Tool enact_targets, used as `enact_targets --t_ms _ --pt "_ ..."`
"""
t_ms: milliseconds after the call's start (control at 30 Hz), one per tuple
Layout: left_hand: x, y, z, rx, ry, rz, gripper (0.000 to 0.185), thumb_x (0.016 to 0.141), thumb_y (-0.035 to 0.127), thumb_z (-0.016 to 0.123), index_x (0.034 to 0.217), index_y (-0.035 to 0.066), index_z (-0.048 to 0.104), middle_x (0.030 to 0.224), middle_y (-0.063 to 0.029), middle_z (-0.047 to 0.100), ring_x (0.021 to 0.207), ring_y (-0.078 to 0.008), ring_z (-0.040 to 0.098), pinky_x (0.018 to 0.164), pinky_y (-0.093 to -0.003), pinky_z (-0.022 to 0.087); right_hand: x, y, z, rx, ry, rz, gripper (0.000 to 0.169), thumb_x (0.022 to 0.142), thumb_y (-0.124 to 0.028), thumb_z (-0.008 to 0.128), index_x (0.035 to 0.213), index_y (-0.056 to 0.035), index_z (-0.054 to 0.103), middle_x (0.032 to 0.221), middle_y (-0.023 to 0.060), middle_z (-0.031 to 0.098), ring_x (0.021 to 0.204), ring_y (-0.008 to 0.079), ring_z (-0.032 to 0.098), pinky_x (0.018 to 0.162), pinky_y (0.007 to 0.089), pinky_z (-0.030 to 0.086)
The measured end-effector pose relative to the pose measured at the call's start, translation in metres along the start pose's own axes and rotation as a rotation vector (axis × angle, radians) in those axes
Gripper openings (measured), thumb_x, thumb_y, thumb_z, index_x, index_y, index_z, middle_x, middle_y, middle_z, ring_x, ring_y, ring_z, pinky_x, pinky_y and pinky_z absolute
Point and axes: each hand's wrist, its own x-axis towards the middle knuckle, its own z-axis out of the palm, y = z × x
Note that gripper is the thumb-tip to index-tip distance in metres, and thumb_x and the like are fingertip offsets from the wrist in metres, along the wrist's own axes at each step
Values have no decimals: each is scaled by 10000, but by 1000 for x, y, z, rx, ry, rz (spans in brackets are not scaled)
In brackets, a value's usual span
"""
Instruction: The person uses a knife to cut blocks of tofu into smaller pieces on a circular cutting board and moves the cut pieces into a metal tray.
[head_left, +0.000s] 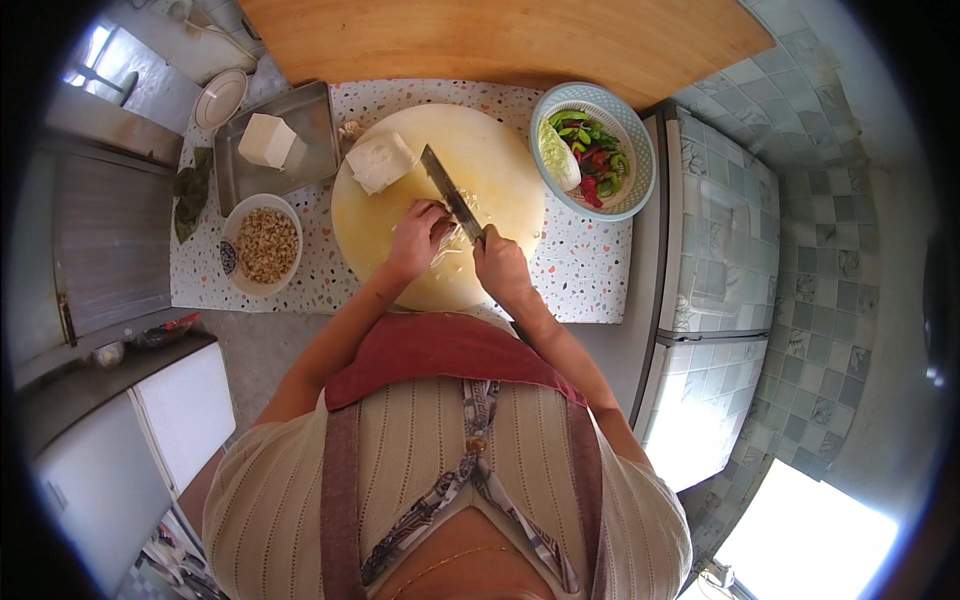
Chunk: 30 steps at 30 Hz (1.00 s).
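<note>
My right hand (501, 262) grips the handle of a kitchen knife (452, 193) with a long, broad dark blade. That blade slants up and left across a round, pale yellow cutting board (502, 165). Close against its left side, my left hand (416, 236) has its fingers curled down on pale food, mostly hidden beneath them. Thin pale shreds (448, 253) lie under and beside the fingers, and more bits lie right of the blade. A white block, apparently tofu (381, 162), rests on the board's upper left, apart from both hands.
Left of the board stand a metal tray (315, 154) holding another white block (266, 141), a white bowl (298, 251) of chopped pale brown pieces, and an empty-looking dish (220, 99). A blue colander (541, 146) with leafy vegetables and red pieces stands right, beside a refrigerator (720, 262).
</note>
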Motion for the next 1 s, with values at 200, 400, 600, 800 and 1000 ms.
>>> enact_targets --t_ms 200,400,600,800,1000 --pt "-2 2 -4 16 -17 -7 180 806 11 737 972 29 670 1008 -129 654 973 -357 612 835 -438 514 9 18 8 39 -28 -10 164 958 -153 567 950 7 529 728 303 653 704 510 657 658 590 533" --pt "-3 4 -3 -39 49 -16 160 810 -8 725 957 24 671 1006 -133 653 963 -364 611 829 -436 514 -1 -12 -25 39 24 14 167 960 -149 575 947 11 530 727 294 658 698 500 661 649 584 538" --pt "-3 2 -2 -25 40 -5 133 817 -23 708 939 23 679 1005 -133 655 958 -359 612 826 -438 513 -2 -9 -3 -71 -28 35 166 963 -161 559 952 1 525 734 283 668 691 478 675 645 568 550" --pt "1 0 -2 18 19 11 137 811 -13 722 938 21 682 1010 -128 659 979 -350 615 836 -435 516 10 19 13 41 -11 -39 186 958 -168 568 958 12 522 735 301 657 697 503 660 646 583 534" --pt "-3 6 -2 -106 65 -63 141 798 -13 734 927 15 683 1001 -130 659 966 -347 620 848 -439 517 -4 -12 -24 50 -2 17 179 964 -160 575 946 10 520 719 293 654 683 499 658 630 583 533"
